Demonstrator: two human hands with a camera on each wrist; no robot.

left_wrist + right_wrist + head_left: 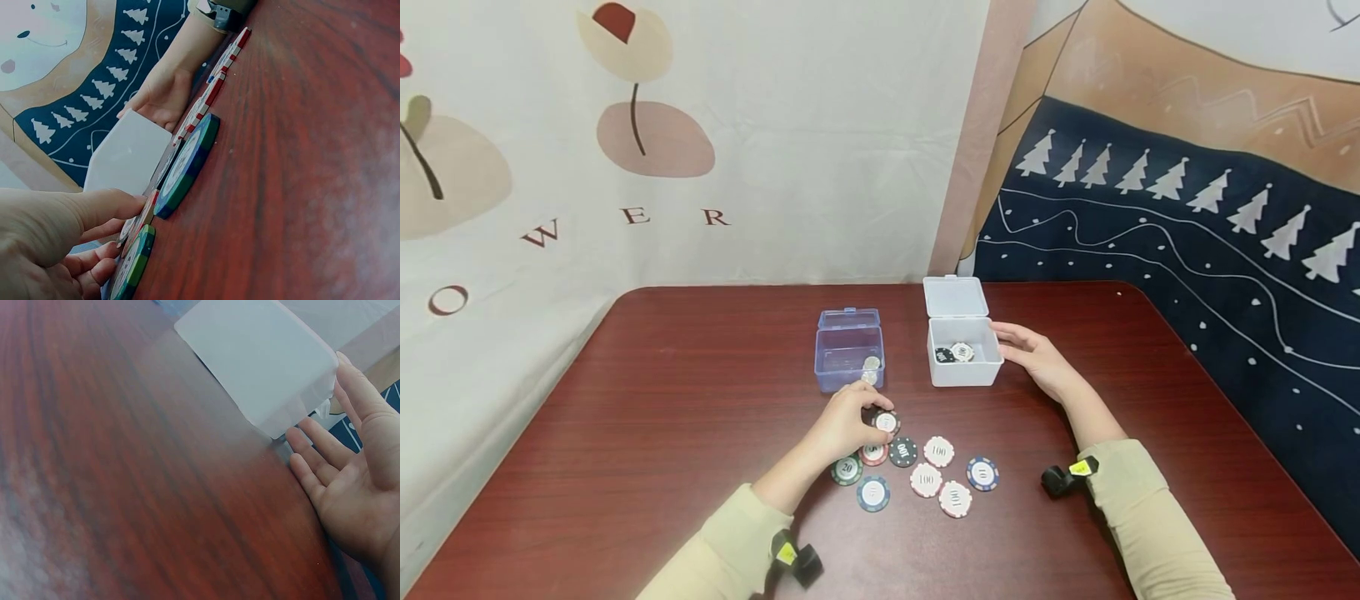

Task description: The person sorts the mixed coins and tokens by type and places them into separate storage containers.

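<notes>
Judging by how things lie, the sorting of chips into boxes is at an early stage: only a few sit inside, and most are loose on the bench (662,400).

The left hand (844,425) has its fingers curled round a dark chip (886,421) with a white centre, right at the bench surface, just in front of the blue box. Around and to the right of it lie the loose chips (925,479): a green one marked 20, a red one, a black one, a blue-rimmed one, several pink-and-white ones marked 100 and another blue one at the right end.

The blue box (848,358), lid up, holds a couple of pale chips in its front right corner. Beside it, apart, the white box (964,352), also open, holds a black chip and a white one.

The right hand (1033,354) rests with relaxed, nearly straight fingers against the white box's right wall, holding nothing.
</notes>
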